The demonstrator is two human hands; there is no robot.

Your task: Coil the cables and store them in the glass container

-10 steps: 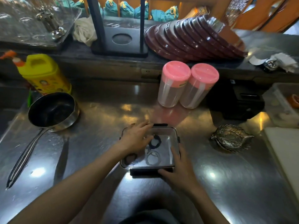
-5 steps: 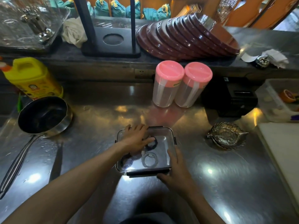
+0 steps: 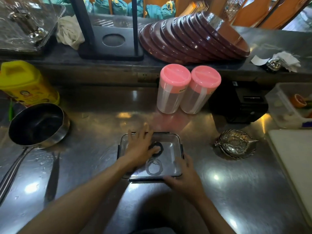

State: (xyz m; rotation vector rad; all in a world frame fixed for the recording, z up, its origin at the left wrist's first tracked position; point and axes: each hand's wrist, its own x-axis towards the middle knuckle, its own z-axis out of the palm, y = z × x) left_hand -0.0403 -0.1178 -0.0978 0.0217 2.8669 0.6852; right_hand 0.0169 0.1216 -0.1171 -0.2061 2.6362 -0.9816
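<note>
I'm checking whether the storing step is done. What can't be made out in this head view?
- Left part of the glass container: hidden by the left hand.
- Black cable coil: partly under that hand's fingers.
- Near-right latch: covered by the right hand.
- Whether the lid is locked: too blurred.

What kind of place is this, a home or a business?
Probably a restaurant or café service counter, not a home. The worktop is stainless steel, a long stack of brown plates leans on the shelf behind it, and teal drawstring bags line up beyond.
</note>
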